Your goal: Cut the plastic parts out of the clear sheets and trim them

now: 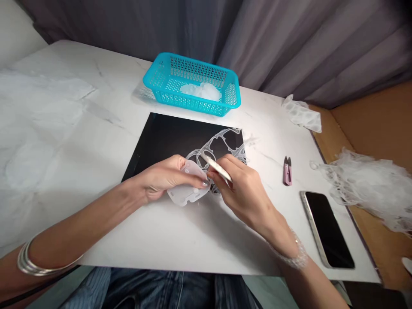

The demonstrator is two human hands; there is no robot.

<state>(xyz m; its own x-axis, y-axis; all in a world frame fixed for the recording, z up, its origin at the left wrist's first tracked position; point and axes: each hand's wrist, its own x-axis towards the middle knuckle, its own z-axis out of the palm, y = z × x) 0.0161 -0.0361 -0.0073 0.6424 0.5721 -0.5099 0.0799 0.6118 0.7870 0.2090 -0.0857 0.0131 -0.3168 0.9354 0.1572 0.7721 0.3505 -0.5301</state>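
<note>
My left hand (167, 178) holds a translucent white moulded piece (184, 195) with rounded corners and small holes, just above a black board (170, 146). My right hand (240, 193) grips a slim pale tool (219, 168), its tip pressed against the piece near my left fingertips. A lacy web of translucent film (225, 143) lies on the board beneath and beyond both hands, and my fingers hide part of it.
On the white marble-patterned table (96, 128) stand a turquoise plastic basket (193, 105) holding white scraps, pink thread snips (287, 171) and a smartphone (326, 229). A crumpled film sheet (302, 113) lies at the far right, and a film heap (363, 193) rests on brown cardboard (376, 116).
</note>
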